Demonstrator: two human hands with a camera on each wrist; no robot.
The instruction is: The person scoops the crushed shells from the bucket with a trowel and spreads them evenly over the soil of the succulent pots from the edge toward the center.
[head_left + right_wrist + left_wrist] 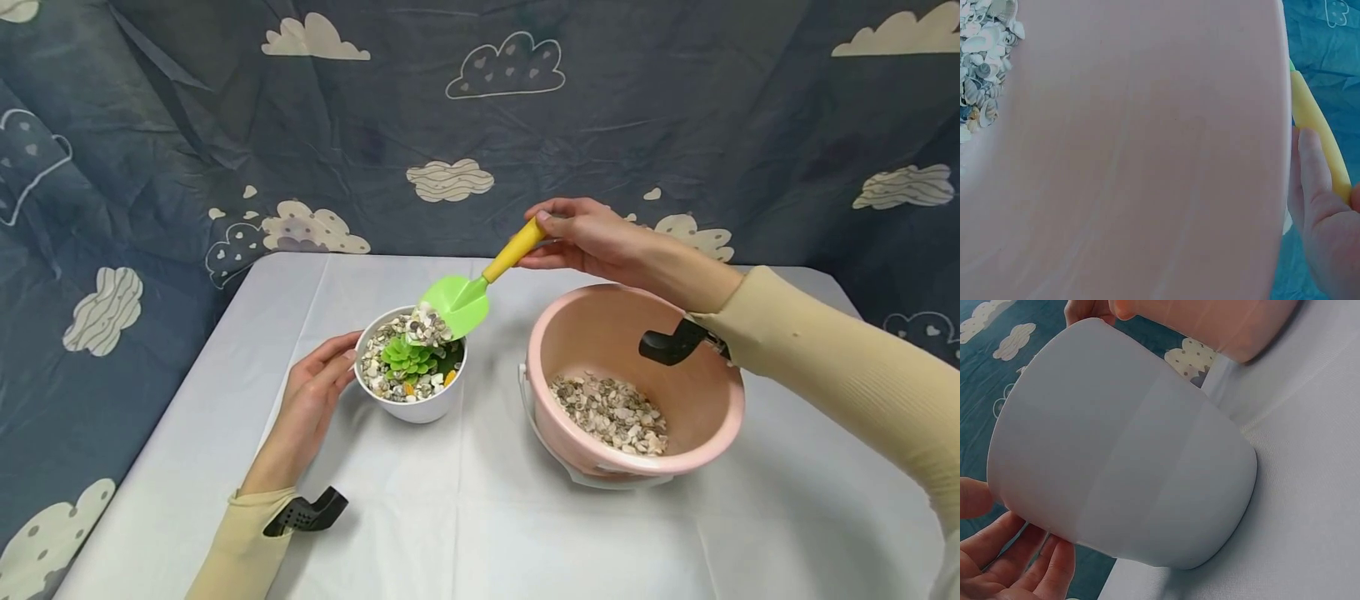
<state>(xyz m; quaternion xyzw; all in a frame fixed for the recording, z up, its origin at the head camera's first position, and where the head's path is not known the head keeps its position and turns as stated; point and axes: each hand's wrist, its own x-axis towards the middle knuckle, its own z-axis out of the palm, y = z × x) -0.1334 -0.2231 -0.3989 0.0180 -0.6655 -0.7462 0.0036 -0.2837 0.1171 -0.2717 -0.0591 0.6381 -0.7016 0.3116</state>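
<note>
A white flower pot (420, 411) stands on the table, with a green succulent (408, 358) and a layer of small shells and pebbles (375, 367) inside. My left hand (309, 400) rests its fingers against the pot's left side, near the rim. In the left wrist view the white pot (1122, 444) fills the middle, with the fingertips touching its wall. Gripped in my right hand (592, 237) is a toy trowel's yellow handle (517, 248); its green blade (453, 304) tilts down over the pot. Shell bits (427, 325) lie at the blade's tip, above the succulent.
Right of the pot stands a pink bucket (543, 358) with more small shells (611, 412) on its bottom. Its pale carrying handle (622, 482) hangs down in front. My right forearm passes over the bucket. A dark cloud-patterned curtain (375, 133) hangs behind the white-covered table (480, 542).
</note>
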